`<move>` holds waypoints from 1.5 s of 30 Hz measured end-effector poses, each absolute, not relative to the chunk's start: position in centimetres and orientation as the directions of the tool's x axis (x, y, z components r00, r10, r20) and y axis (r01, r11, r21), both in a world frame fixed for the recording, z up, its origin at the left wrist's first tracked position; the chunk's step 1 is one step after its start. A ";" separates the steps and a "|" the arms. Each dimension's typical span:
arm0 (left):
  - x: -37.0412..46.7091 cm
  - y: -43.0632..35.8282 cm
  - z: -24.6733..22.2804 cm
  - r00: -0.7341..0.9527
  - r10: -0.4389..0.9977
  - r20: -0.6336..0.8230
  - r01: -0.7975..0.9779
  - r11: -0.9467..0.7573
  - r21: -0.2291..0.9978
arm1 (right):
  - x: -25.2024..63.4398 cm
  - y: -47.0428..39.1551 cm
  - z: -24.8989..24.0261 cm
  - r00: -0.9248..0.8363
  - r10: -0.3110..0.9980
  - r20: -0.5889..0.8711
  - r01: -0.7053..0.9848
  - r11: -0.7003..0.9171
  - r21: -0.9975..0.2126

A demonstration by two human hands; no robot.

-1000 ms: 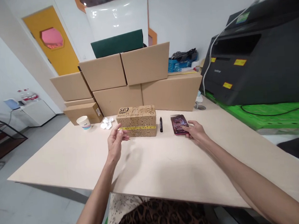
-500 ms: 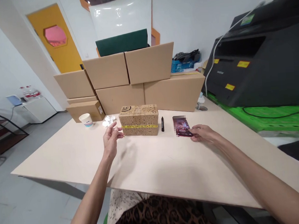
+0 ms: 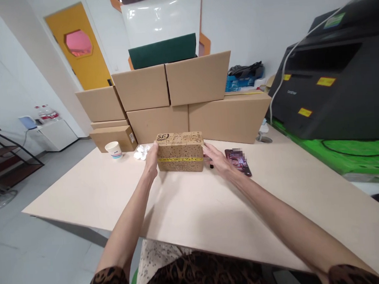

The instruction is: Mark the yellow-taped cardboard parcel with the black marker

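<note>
A brown cardboard box (image 3: 180,153) with dark printing and a yellow tape strip stands on the table in front of me. My left hand (image 3: 152,160) lies along its left end, palm turned inward, fingers mostly hidden behind the edge. At the opposite end, my right hand (image 3: 218,158) has its fingers against the box side, so the box sits between both hands. A black marker (image 3: 211,166) is mostly covered by my right hand. Beside that wrist lies a phone (image 3: 238,162) with its screen lit.
Crumpled white tissue (image 3: 141,152) and a paper cup (image 3: 113,150) stand to the left. Large cartons (image 3: 222,120) are stacked along the table's back. A dark printer (image 3: 337,75) is at the right, over a green surface (image 3: 345,148).
My right hand has left the phone and moved left to the box's right end. My left hand has risen onto the left end. The phone now lies slightly turned.
</note>
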State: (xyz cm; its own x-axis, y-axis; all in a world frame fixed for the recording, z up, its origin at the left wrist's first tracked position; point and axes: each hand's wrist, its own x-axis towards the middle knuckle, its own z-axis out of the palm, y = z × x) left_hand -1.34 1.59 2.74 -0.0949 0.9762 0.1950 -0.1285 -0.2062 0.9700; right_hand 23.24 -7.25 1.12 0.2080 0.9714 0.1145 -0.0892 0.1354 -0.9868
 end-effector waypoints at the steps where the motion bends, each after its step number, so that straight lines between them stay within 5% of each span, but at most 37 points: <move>1: -1.4 1.6 2.9 -0.083 0.977 0.198 -0.139 -0.208 0.968 | 22.7 -6.9 1.2 0.186 0.973 0.140 -0.113 0.162 -0.980; 7: -3.9 0.6 1.9 0.011 0.961 0.277 -0.227 -0.268 0.936 | 22.6 -6.5 -0.2 0.243 0.943 0.227 -0.190 0.275 -0.942; 18: -3.2 1.6 -0.1 -0.013 0.992 -0.129 -0.092 0.127 0.988 | 22.8 -6.5 -3.4 0.258 0.964 0.058 -0.285 0.134 -0.949; 22: -2.8 1.4 0.2 0.141 0.990 -0.015 -0.211 0.045 0.976 | 22.8 -7.0 -3.6 0.215 0.969 0.121 -0.305 0.185 -0.934; 28: -4.1 0.2 0.4 0.291 0.917 0.273 -0.337 -0.169 0.926 | 23.3 -6.6 -3.7 0.382 0.905 0.189 -0.304 0.316 -0.899; 38: -4.0 0.8 -0.9 0.097 0.992 0.081 -0.364 -0.040 0.930 | 22.6 -7.9 -4.1 0.293 0.935 0.199 -0.286 0.285 -0.915; 45: -4.8 0.4 -0.3 0.187 0.951 0.246 -0.425 -0.147 0.893 | 22.5 -7.9 -4.5 0.351 0.888 0.297 -0.287 0.404 -0.868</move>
